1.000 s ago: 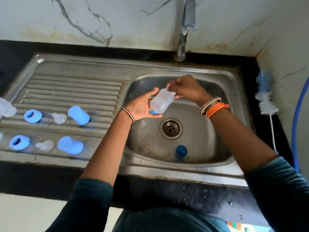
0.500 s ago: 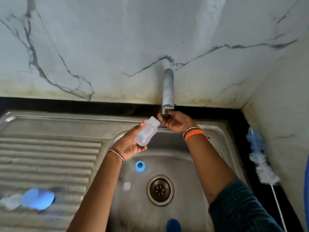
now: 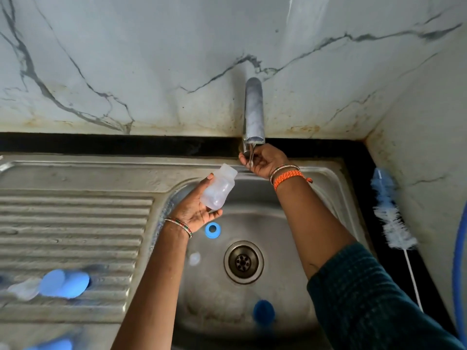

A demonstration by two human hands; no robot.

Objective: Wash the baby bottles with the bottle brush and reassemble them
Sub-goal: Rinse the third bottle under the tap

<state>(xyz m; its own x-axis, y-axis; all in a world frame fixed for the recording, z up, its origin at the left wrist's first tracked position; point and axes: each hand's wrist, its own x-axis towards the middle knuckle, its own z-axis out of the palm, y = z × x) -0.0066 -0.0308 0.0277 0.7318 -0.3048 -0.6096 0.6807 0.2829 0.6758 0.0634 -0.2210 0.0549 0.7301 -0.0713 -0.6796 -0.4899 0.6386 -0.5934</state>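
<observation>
Left hand (image 3: 195,210) holds a clear baby bottle (image 3: 219,190), fingers curled round its body, mouth tilted up toward the tap (image 3: 254,114), over the sink basin (image 3: 290,286). Right hand (image 3: 262,160) grips the tap lever under the spout. Blue ring (image 3: 212,230) and blue cap (image 3: 263,311) lie in the basin. Bottle brush (image 3: 390,218) lies on the counter right of the sink, well apart from both hands

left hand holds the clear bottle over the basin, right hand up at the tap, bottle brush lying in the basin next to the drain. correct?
Not quite: the bottle brush lies on the dark counter to the right of the sink, outside the basin, as the head view shows. The rest holds: the left hand holds the clear bottle over the basin, and the right hand is up at the tap.
</observation>
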